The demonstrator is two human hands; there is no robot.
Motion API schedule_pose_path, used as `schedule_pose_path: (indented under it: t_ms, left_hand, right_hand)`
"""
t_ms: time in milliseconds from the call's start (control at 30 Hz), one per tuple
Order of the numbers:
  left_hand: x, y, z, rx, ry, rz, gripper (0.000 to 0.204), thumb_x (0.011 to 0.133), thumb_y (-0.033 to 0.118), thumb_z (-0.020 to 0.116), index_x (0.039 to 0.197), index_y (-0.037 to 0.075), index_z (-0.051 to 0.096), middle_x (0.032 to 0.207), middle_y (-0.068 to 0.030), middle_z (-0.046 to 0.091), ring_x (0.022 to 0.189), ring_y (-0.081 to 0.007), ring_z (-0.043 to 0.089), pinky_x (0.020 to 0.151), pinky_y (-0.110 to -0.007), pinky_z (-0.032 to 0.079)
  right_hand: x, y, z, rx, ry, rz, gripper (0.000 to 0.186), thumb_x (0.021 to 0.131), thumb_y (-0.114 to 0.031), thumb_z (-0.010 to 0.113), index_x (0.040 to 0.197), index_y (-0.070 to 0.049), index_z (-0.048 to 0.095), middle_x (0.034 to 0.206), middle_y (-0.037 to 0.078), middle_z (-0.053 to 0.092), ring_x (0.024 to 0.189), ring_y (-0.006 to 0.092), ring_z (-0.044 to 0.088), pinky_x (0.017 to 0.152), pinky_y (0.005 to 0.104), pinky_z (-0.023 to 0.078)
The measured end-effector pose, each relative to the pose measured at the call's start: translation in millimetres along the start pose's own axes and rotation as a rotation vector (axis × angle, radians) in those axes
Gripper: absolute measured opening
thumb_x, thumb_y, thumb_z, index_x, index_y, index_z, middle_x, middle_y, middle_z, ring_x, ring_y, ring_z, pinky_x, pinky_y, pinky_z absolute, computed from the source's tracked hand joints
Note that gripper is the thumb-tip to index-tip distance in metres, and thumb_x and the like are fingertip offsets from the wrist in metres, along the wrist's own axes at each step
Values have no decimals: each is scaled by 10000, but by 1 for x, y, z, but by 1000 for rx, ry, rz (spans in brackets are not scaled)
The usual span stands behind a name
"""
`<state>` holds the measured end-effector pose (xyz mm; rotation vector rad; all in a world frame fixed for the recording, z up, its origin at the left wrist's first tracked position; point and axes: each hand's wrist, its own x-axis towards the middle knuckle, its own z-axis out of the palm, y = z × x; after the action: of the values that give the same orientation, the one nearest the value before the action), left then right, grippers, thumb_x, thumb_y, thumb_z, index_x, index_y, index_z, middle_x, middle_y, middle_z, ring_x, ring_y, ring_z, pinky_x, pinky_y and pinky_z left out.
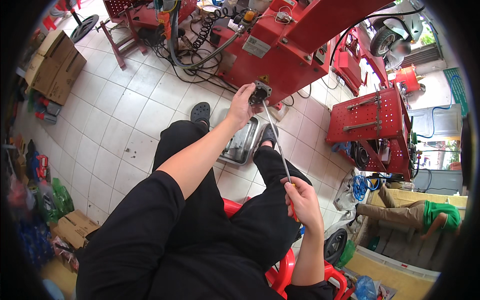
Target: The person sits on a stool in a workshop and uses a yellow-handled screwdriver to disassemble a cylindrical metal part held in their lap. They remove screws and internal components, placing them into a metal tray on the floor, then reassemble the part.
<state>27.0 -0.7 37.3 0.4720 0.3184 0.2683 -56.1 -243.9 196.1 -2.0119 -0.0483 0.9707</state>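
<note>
My left hand (241, 106) is closed on the side of a grey metal housing (260, 93) with a flanged rim and a dark round opening. Whether the housing is joined to the red machine behind it, I cannot tell. In my right hand (302, 200) is a long screwdriver (278, 137), its orange-red handle mostly covered by my fingers. The thin steel shaft slants up and away, and its far end meets the lower rim of the housing. Beneath, between my feet, a shallow metal tray (242, 155) lies on the tiles, with small things in it hard to make out.
Right ahead stands a big red machine (287, 65), with black cables (200, 67) trailing at its left. A red perforated tool cart (370, 120) is to the right. Cardboard boxes (57, 65) stand at far left. Another person (415, 215) in green is at the right. I sit on a red chair (285, 272).
</note>
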Motion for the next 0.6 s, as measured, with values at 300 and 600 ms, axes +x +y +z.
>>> schedule_pose_path:
  t_ms: [300,600]
  left_hand:
    - [2,-3,-2,-24,50,-36,284,906,378,510,1023,120,531,921,-64,617,799,-249,628,610,-324,483]
    - [9,-8,-12,-58,113,-67,326,900,409,508,1022,109,546,885,-68,611,793,-216,605,584,-300,451]
  right_hand:
    - [3,0,-2,-36,7,8,239,935,-188,488,1041,12,564,583,1,475,370,45,414,351,187,329]
    - [-7,-23,3,-290,72,-61,470,839,-112,575,1265,-9,406,752,58,525,568,109,531,482,212,440]
